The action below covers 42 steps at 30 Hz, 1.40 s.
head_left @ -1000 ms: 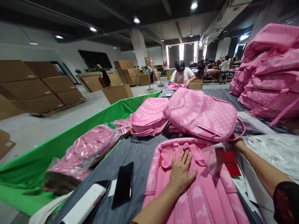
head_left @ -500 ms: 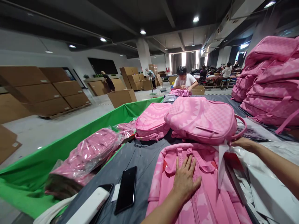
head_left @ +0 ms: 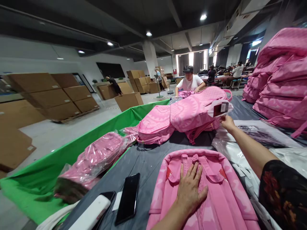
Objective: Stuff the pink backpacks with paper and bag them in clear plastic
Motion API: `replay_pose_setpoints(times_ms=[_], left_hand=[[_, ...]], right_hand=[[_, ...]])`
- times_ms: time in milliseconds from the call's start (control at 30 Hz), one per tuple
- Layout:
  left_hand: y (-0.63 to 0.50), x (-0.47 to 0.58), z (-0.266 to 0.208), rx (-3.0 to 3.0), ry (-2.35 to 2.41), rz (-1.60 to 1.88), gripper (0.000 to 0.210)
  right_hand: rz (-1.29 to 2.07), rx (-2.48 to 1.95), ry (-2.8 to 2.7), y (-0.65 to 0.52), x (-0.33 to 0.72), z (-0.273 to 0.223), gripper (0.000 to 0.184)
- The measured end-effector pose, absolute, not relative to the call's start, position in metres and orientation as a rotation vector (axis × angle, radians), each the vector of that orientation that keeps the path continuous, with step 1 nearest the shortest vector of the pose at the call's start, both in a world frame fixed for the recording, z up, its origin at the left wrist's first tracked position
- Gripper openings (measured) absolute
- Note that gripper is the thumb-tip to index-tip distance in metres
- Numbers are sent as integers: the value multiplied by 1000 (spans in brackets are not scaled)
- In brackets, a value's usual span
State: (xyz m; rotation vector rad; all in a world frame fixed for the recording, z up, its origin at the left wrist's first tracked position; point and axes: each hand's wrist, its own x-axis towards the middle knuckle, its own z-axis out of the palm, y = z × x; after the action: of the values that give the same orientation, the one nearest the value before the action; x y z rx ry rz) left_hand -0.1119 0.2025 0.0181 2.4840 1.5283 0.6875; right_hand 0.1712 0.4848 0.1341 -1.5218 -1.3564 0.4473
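My left hand [head_left: 192,188] lies flat, fingers spread, on the upper back panel of a pink backpack [head_left: 240,204]. This backpack rests straps up, with its top pointing away from me. Farther off, my right hand [head_left: 227,123] is closed at the lower right side of a second pink backpack [head_left: 194,110], which is tilted up on that side. A white hang tag with a dark label [head_left: 220,108] dangles just above my right fingers. The tilted backpack leans over a third pink backpack [head_left: 155,123] on its left.
Two phones, a black one [head_left: 128,198] and one partly under a white power bank [head_left: 92,212], lie left. Bagged pink backpacks [head_left: 96,156] sit in a green-lined trough [head_left: 72,147]. Clear plastic bags [head_left: 254,127] and stacked backpacks [head_left: 283,83] are right. A co-worker [head_left: 190,83] works opposite.
My right hand has moved away from me and slightly left, pushing and raising the second backpack's right side. Its tag has swung up. My left hand stays on the near backpack.
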Motion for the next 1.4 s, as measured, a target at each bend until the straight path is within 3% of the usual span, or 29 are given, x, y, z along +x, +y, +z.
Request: replay_pose_setpoints(times_ms=[67, 233, 333, 433, 567, 667, 800, 967, 1133, 1200, 1300, 1400], left_hand=[[203, -112, 18, 2477, 1531, 681, 66], [203, -112, 20, 2432, 1499, 694, 70], [204, -112, 20, 2406, 1482, 713, 68], [204, -112, 18, 2446, 1488, 723, 66], [205, -111, 15, 2486, 1509, 747, 66], [206, -110, 13, 2443, 1490, 759, 67], [209, -108, 16, 2463, 1499, 725, 71], [193, -103, 48, 2398, 1418, 715, 64], [137, -92, 89, 1349, 889, 1087, 85], [114, -88, 99, 871, 717, 1194, 82], [82, -96, 98, 598, 847, 1398, 70], [66, -132, 78, 738, 1167, 1412, 71]], right_hand=[[494, -1664, -1489, 463, 179, 105, 21], [499, -2017, -1606, 380, 216, 54, 37], [455, -2126, -1573, 342, 229, 40, 27], [363, -2152, -1496, 333, 238, 44, 30], [156, -2172, -1280, 343, 257, 84, 34], [15, -2092, -1221, 337, 269, 134, 51], [-59, -1783, -1447, 303, 245, 208, 69], [118, -1318, -1920, 241, 162, 257, 69], [538, -1191, -2029, 170, 91, 200, 64], [650, -1140, -2001, 143, 72, 168, 61], [675, -1104, -1976, 111, 49, 142, 60], [617, -1239, -1849, 106, 34, 147, 51]])
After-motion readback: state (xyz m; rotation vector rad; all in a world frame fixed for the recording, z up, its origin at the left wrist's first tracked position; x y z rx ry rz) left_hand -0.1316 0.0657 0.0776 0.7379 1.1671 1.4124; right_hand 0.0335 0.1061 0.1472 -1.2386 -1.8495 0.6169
